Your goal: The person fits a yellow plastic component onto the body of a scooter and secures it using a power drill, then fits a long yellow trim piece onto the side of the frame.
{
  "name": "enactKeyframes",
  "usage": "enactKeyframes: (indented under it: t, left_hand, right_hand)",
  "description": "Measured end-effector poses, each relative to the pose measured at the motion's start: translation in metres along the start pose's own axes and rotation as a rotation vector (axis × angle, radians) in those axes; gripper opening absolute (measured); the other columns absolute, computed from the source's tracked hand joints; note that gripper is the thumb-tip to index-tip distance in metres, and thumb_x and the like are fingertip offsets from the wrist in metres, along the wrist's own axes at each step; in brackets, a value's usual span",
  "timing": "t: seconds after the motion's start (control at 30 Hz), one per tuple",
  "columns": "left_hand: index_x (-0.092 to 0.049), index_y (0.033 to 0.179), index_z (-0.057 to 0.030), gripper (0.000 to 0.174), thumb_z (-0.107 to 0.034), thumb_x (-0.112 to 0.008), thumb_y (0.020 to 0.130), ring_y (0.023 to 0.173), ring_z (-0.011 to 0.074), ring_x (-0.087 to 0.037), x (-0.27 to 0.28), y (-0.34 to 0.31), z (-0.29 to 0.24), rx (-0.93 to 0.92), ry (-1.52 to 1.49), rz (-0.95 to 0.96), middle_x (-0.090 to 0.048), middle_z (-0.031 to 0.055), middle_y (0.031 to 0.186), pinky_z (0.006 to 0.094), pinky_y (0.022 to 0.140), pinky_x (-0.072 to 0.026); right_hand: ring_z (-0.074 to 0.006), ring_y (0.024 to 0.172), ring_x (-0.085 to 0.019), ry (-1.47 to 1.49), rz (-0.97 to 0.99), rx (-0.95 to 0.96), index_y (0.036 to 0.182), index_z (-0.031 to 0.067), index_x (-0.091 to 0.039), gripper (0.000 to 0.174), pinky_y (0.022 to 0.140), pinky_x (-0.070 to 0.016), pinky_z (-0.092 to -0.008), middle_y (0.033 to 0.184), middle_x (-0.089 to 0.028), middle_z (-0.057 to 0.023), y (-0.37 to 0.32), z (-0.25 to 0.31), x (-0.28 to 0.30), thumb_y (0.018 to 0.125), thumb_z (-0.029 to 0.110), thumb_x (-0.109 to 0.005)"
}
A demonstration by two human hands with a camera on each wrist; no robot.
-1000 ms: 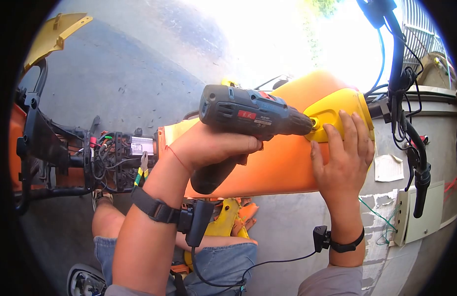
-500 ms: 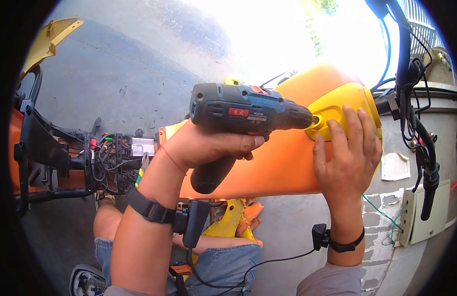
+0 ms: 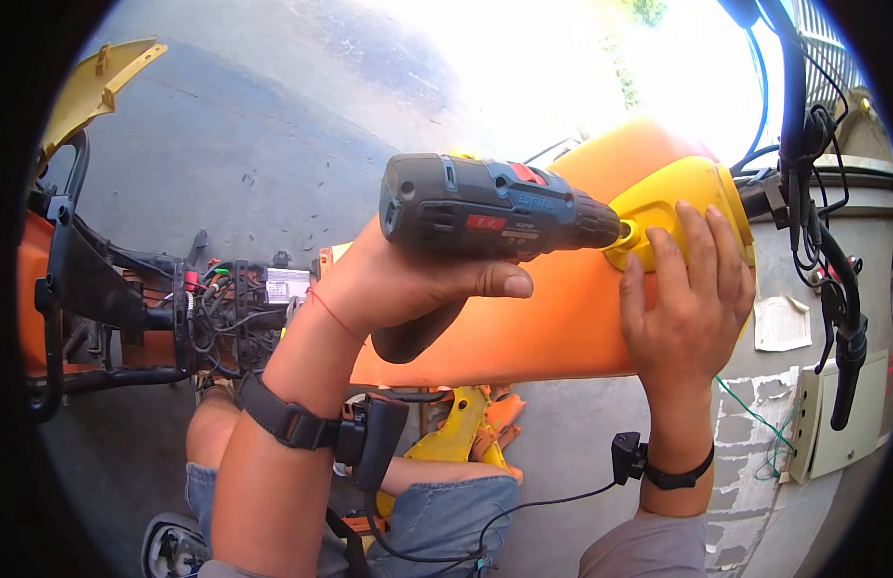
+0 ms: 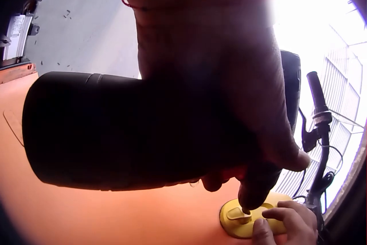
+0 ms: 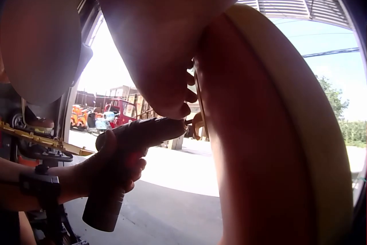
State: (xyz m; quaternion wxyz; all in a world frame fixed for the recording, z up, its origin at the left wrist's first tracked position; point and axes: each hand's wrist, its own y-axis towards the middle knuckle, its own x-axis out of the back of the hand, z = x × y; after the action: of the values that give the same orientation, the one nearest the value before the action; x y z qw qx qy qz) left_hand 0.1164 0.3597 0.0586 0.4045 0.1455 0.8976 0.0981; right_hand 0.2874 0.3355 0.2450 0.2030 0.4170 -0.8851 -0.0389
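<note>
Drill [image 3: 485,207] sat in the left hand [image 3: 418,279], grip wrapped round the handle, thumb lying along the underside of the body. Barrel axis ran left to right in the head view, roughly level, with the handle pointing down toward the person. The nose met the round recess [image 3: 626,234] at the left edge of the yellow cover [image 3: 692,188]. The left wrist view showed the bit tip seated in that recess, touching it. Couldn't read the trigger finger, it was hidden behind the body.

Right hand [image 3: 687,303] was on the far side of the recess from the drill. Its heel was over the orange panel [image 3: 524,332], fingers straight and a little spread, pressed flat on the yellow cover, pinching nothing. Its thumb lay just below the nose, and I couldn't tell whether they touched. The two hands met at the cover, the drill coming in from the left and the right hand bracing from the right and below.

Key relation: the recess lay dead ahead of the left grip along the barrel line. The right hand was nearer to it but off-axis. I judged the margin between bit and thumb as slim.

Around them: wiring [image 3: 225,308] well to the left, and handlebar [image 3: 832,289] right of the cover, apart from both hands.
</note>
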Motion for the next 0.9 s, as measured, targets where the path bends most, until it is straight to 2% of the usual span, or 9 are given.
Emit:
enactKeyframes:
  t: [0.27,0.37,0.43,0.53,0.67,0.73,0.77,0.8,0.9]
  left_hand:
    - [-0.066,0.109,-0.0046,0.045,-0.008,-0.090,0.071,0.085,0.0126,-0.065,-0.003,-0.002,-0.010,0.017,-0.132,-0.027,-0.073,0.0027,0.098,0.0310,0.081,-0.0558]
    - [-0.070,0.103,-0.0057,0.037,-0.010,-0.090,0.072,0.086,0.0110,-0.063,0.001,0.000,-0.014,-0.112,0.117,0.016,-0.071,0.0016,0.092,0.0295,0.078,-0.0541]
    - [-0.068,0.097,-0.0057,0.038,-0.012,-0.092,0.068,0.078,0.0097,-0.060,0.003,0.003,-0.017,-0.305,0.334,0.019,-0.069,0.0021,0.085,0.0288,0.072,-0.0524]
    - [-0.065,0.093,-0.0059,0.040,-0.013,-0.093,0.065,0.070,0.0114,-0.057,0.006,0.002,-0.026,-0.238,0.571,0.067,-0.067,0.0026,0.079,0.0291,0.066,-0.0512]
    - [-0.064,0.091,-0.0059,0.040,-0.013,-0.092,0.064,0.068,0.0128,-0.060,0.005,0.001,-0.023,-0.292,0.557,0.091,-0.067,0.0041,0.078,0.0296,0.064,-0.0516]
    - [-0.064,0.093,-0.0055,0.042,-0.013,-0.092,0.063,0.071,0.0143,-0.065,0.004,0.003,-0.023,-0.362,0.671,0.103,-0.070,0.0062,0.081,0.0308,0.064,-0.0524]
    - [-0.063,0.103,-0.0065,0.040,-0.010,-0.085,0.071,0.079,0.0192,-0.070,0.004,0.001,-0.026,-0.293,0.656,0.152,-0.072,0.0095,0.088,0.0330,0.069,-0.0540]
    - [-0.063,0.103,-0.0065,0.040,-0.010,-0.085,0.071,0.079,0.0192,-0.070,0.005,0.000,-0.022,-0.297,0.659,0.150,-0.072,0.0095,0.088,0.0330,0.069,-0.0540]
    - [-0.057,0.125,-0.0119,0.045,-0.006,-0.067,0.081,0.090,0.0308,-0.070,0.005,0.000,-0.006,-0.332,0.777,0.168,-0.072,0.0130,0.099,0.0360,0.081,-0.0540]
  right_hand:
    - [-0.0226,0.131,-0.050,0.005,-0.011,-0.001,0.099,0.0155,-0.073,0.020,0.104,-0.0337,-0.0400,0.128,-0.064,-0.0021,0.002,0.000,0.001,0.084,0.028,-0.069]
    - [-0.0230,0.130,-0.050,0.012,-0.013,0.005,0.098,0.0152,-0.073,0.019,0.103,-0.0338,-0.0403,0.127,-0.065,-0.0022,0.003,0.000,0.001,0.084,0.027,-0.069]
    - [-0.0232,0.130,-0.050,0.015,-0.014,0.011,0.098,0.0149,-0.073,0.019,0.103,-0.0338,-0.0405,0.126,-0.065,-0.0022,0.003,0.001,0.001,0.083,0.027,-0.070]
    - [-0.0237,0.130,-0.050,0.021,-0.011,0.015,0.098,0.0144,-0.073,0.019,0.103,-0.0339,-0.0408,0.125,-0.065,-0.0023,0.004,0.001,0.002,0.083,0.026,-0.070]
    - [-0.0242,0.130,-0.050,0.043,-0.011,0.015,0.097,0.0140,-0.073,0.019,0.103,-0.0340,-0.0413,0.125,-0.065,-0.0021,0.004,0.000,0.003,0.083,0.026,-0.070]
    - [-0.0243,0.130,-0.050,0.047,-0.021,0.010,0.097,0.0139,-0.073,0.019,0.103,-0.0341,-0.0414,0.125,-0.065,-0.0020,0.004,-0.001,0.002,0.083,0.027,-0.070]
    - [-0.0244,0.130,-0.050,0.051,-0.027,0.014,0.097,0.0138,-0.073,0.019,0.103,-0.0342,-0.0414,0.125,-0.065,-0.0018,0.004,-0.001,0.002,0.083,0.027,-0.070]
    - [-0.0244,0.130,-0.050,0.051,-0.032,0.014,0.097,0.0138,-0.073,0.019,0.103,-0.0342,-0.0414,0.125,-0.065,-0.0018,0.005,-0.001,0.002,0.083,0.027,-0.070]
    - [-0.0244,0.130,-0.049,0.067,-0.027,0.014,0.097,0.0138,-0.073,0.020,0.103,-0.0341,-0.0416,0.124,-0.065,-0.0015,0.004,-0.002,0.003,0.083,0.027,-0.070]
